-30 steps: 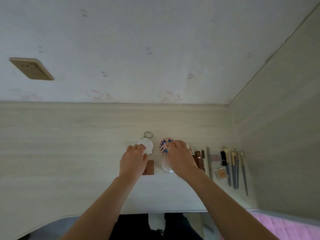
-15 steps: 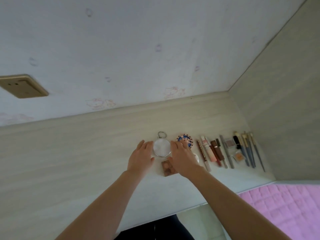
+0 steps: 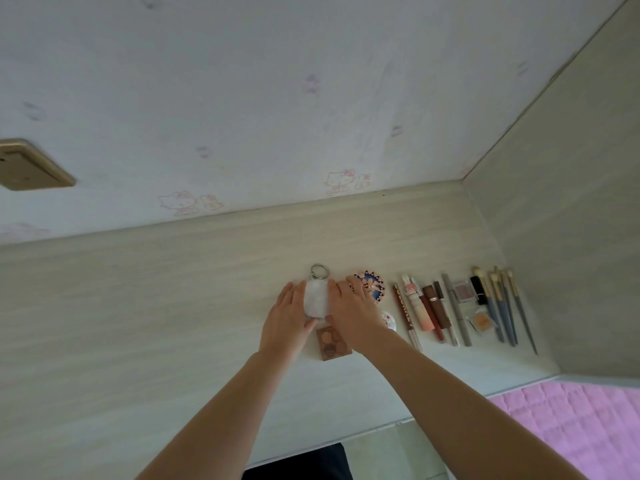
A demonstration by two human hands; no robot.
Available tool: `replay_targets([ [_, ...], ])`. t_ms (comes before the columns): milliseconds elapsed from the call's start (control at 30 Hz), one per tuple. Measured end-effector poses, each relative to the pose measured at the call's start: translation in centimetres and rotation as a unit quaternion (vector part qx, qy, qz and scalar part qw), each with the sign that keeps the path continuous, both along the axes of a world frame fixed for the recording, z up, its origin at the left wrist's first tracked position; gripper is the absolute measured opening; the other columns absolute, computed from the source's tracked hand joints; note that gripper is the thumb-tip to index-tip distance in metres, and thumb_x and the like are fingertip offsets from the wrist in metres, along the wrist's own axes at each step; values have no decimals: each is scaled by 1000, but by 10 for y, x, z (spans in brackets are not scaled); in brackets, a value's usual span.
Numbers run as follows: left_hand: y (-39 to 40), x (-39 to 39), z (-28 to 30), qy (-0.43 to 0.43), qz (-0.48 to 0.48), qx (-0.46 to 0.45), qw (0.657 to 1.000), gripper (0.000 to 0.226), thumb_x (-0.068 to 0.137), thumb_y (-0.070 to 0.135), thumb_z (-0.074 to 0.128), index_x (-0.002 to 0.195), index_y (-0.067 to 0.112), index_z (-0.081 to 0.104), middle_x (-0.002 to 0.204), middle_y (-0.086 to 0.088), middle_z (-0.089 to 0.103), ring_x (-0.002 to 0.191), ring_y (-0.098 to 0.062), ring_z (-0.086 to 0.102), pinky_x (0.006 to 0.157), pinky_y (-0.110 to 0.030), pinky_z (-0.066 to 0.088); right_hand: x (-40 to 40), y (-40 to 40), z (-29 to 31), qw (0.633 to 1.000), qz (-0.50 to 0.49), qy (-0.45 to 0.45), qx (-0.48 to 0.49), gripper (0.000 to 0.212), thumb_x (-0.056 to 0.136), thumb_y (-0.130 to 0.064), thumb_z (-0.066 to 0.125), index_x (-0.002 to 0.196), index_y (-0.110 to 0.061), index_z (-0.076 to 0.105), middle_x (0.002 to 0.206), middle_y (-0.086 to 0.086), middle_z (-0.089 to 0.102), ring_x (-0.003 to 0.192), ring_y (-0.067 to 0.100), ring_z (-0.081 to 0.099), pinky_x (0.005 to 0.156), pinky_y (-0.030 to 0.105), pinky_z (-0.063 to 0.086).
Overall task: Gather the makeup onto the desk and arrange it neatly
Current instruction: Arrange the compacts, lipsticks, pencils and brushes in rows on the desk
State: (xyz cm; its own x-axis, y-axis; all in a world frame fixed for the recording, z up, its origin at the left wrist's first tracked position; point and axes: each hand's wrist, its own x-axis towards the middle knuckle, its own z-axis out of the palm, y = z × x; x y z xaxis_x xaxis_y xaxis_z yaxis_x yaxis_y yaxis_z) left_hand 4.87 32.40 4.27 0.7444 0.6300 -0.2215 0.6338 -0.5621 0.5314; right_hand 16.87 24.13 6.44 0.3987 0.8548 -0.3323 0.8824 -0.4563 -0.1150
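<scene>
Pale wood desk (image 3: 173, 306), cartoon wallpaper behind: left hand (image 3: 287, 323) and right hand (image 3: 353, 313) press flat, fingers extended, flanking a round keyring mirror (image 3: 317, 299), brown eyeshadow palette (image 3: 332, 342) at six o'clock, brushes (image 3: 502, 306) at three o'clock.

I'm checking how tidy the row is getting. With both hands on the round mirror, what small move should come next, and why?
Probably slide the round mirror slightly right and let go. The left hand and right hand flank it flat on the desk, its near edge meets the brown eyeshadow palette, and the patterned round compact sits just right, so squaring it with the row seems all that's left.
</scene>
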Motion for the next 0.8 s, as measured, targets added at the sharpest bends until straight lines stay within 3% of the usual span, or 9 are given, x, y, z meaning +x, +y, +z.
replay_targets([
  [167, 4, 2, 1, -42, 23, -38, 998, 74, 84, 24, 69, 146, 11, 30, 146, -5, 40, 137, -21, 31, 110, -31, 31, 6, -5, -3, 999, 7, 9, 37, 69, 90, -18, 61, 146, -7, 23, 137, 9, 43, 134, 29, 26, 111, 35, 28],
  [367, 13, -4, 21, -143, 64, -95, 983, 69, 84, 21, 69, 144, 16, 35, 141, 3, 43, 130, -14, 41, 100, -19, 31, 5, -6, 23, 985, -13, 85, 147, 57, 94, -29, 54, 145, -11, 34, 136, 7, 46, 129, 26, 31, 102, 39, 38],
  [500, 25, -15, 44, -176, 90, -144, 970, 76, 82, 32, 73, 145, 16, 33, 140, 4, 46, 129, -11, 43, 106, -29, 37, 0, 2, 42, 972, 0, 94, 215, 52, 93, -24, 59, 139, -6, 44, 132, 14, 52, 125, 32, 39, 101, 42, 41],
  [567, 32, -22, 57, -194, 116, -183, 957, 78, 81, 30, 74, 145, 15, 33, 139, 5, 47, 128, -8, 44, 105, -31, 39, -5, 9, 50, 965, 1, 102, 243, 49, 92, -22, 61, 136, -5, 48, 129, 16, 54, 122, 34, 43, 99, 41, 42],
  [700, 46, -39, 81, -243, 140, -247, 928, 57, 81, 20, 75, 132, 19, 49, 127, 10, 56, 117, 3, 51, 99, -25, 44, -19, 24, 62, 952, -8, 143, 270, 45, 93, -22, 60, 135, -8, 49, 128, 14, 53, 116, 31, 47, 95, 37, 43],
  [800, 58, -57, 91, -285, 190, -329, 880, 45, 81, 12, 74, 121, 26, 58, 120, 10, 64, 111, 5, 57, 91, -20, 50, -33, 38, 70, 936, -41, 209, 281, 42, 94, -23, 58, 133, -11, 51, 126, 9, 52, 111, 21, 51, 95, 24, 40],
])
